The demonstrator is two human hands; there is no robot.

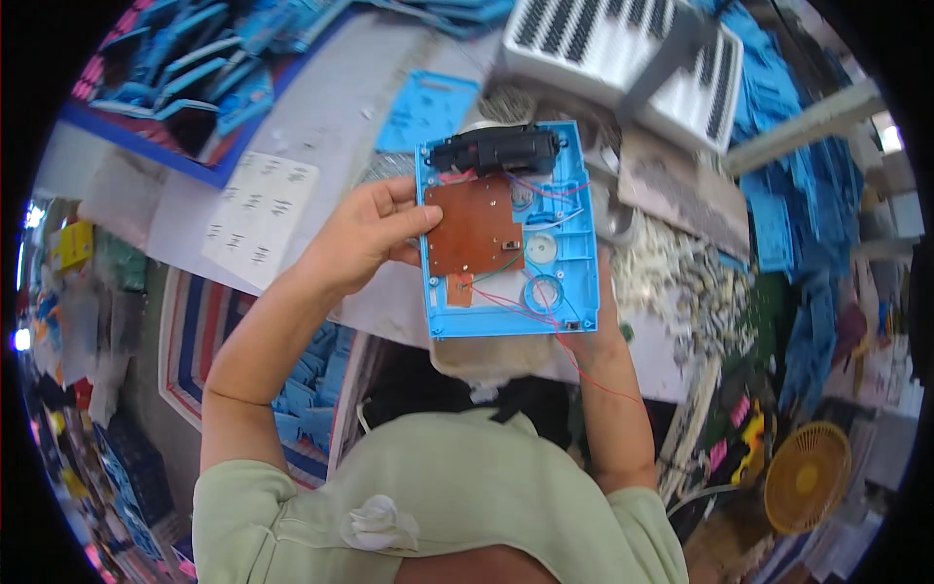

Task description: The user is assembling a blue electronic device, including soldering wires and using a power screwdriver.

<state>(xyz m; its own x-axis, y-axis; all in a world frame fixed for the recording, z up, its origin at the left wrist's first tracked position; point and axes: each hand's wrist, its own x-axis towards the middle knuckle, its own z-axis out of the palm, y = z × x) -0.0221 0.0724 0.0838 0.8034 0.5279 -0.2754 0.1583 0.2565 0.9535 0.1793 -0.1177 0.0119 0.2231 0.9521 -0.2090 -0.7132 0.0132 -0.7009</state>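
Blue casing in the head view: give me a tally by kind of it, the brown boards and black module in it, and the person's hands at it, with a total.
Blue casing: 1
Brown boards: 2 (large board, small board)
Black module: 1
Hands: 2 (left hand, right hand, partly hidden)
Total: 6

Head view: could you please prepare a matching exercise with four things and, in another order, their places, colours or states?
1. Blue casing
2. Black part
3. Round basket
4. White sheet

A. Yellow-orange, at the lower right of the picture
B. Gripped at its left edge by the left hand
C. On the table, with small dark marks
D. Inside the casing, across its far end

Pairs: 1-B, 2-D, 3-A, 4-C
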